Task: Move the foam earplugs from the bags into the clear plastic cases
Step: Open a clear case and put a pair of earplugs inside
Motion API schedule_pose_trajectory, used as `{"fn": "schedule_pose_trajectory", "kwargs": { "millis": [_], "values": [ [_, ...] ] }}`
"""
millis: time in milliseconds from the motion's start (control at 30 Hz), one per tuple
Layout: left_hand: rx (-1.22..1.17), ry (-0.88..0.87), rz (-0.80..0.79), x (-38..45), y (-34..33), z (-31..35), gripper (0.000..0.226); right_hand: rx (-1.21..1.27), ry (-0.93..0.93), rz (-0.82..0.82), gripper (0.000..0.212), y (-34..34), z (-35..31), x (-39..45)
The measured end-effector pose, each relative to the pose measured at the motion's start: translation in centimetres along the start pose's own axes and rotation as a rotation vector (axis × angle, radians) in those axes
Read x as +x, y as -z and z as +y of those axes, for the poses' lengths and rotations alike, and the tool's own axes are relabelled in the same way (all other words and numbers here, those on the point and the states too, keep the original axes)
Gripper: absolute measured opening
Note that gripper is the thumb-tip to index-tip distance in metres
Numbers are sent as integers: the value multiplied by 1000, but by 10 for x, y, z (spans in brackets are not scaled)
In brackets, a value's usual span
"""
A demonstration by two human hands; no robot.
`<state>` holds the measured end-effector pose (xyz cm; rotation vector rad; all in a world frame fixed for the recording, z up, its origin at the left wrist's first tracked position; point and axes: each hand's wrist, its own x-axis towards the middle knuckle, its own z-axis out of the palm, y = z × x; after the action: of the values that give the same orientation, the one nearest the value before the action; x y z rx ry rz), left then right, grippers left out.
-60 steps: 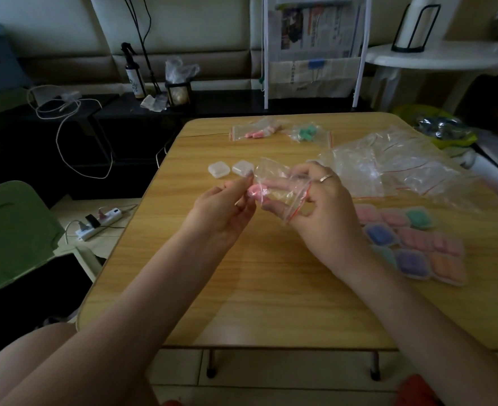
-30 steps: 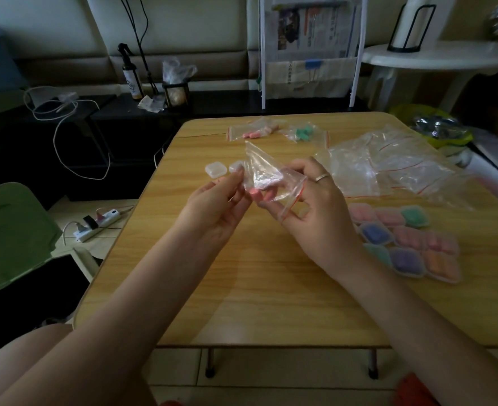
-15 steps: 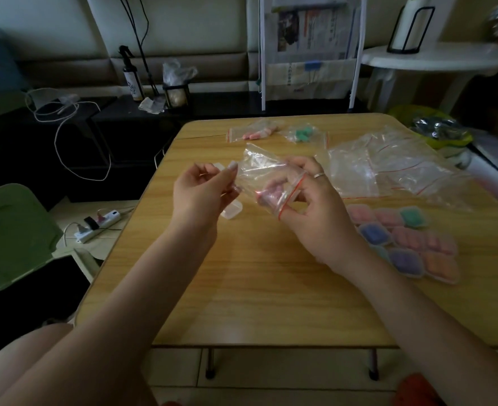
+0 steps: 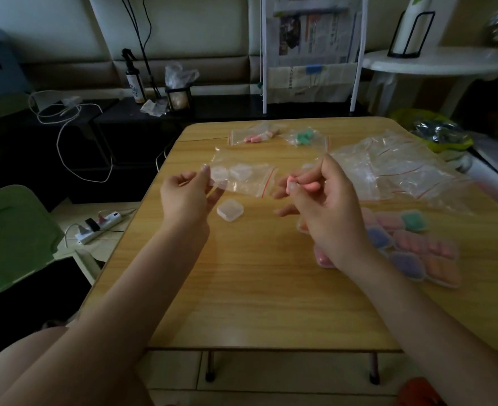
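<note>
The left hand [image 4: 187,197] pinches the left edge of a thin, crinkled clear bag [image 4: 243,178] between thumb and fingertips, holding it up flat above the desk [image 4: 256,288]. The bag has a red zip strip along its right end and looks see-through and glossy. The right hand [image 4: 326,200] has its fingers curled around soft pink foam earplugs [image 4: 303,185], rounded and matte, gripped just right of the bag's red strip.

Under the bag, near the left hand, a small square clear plastic case [image 4: 230,210] with rounded corners sits closed on the smooth, wood-grain desk. 2 more empty cases [image 4: 231,172] show through the held bag, farther back.

On the right, near the right wrist, filled cases [image 4: 411,247] lie side by side, holding pink, purple, green and orange plugs. Behind them spreads a pile of limp, shiny empty bags [image 4: 394,168] with red strips. At the far edge lie a bag of pink earplugs [image 4: 255,136] and, just to its right, a bag of green earplugs [image 4: 303,137].

Left of the desk, on the floor, a white power strip [image 4: 98,227] rests beside a green plastic lid [image 4: 13,235].
</note>
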<state>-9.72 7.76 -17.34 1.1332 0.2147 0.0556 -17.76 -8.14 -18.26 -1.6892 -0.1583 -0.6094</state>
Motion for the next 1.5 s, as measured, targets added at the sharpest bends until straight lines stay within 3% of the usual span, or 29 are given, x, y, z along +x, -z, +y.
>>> {"fn": "schedule_pose_trajectory", "kwargs": {
  "millis": [167,300,433,533,700,800,900,967,1133,1200,1300,1400,1500],
  "values": [
    [-72,52,-43,-1,-2,-4,17,28,-172,-28,13,1,-2,1],
    [-95,44,-59,-6,-7,-2,14,19,-264,17,35,3,1,6],
    [-55,33,-90,-12,-10,-5,12,5,-423,7,34,1,-1,11],
    [42,3,-134,-18,-13,-10,9,-94,-400,-49,58,1,-1,13],
    [140,-21,-216,-27,-18,-11,15,-146,-344,47,28,13,-3,19],
    [482,-243,-225,-24,-19,-10,15,-281,-279,165,30,31,-1,30],
    [1084,-625,-281,-21,-12,-9,24,-420,-257,291,38,55,7,45],
    [1392,-760,-316,-19,-6,-10,34,-538,-253,318,47,71,16,49],
    [1658,-616,-384,-26,5,-14,34,-835,-333,253,50,88,30,53],
    [1668,-590,-401,-26,7,-14,34,-852,-418,219,43,88,27,54],
    [1573,-596,-393,-28,9,-10,35,-835,-477,262,51,82,17,52],
    [1452,-638,-382,-34,11,-6,36,-833,-324,284,36,76,8,44],
    [1312,-708,-365,-43,10,-3,30,-773,-218,171,20,68,-2,35]
  ]
}}
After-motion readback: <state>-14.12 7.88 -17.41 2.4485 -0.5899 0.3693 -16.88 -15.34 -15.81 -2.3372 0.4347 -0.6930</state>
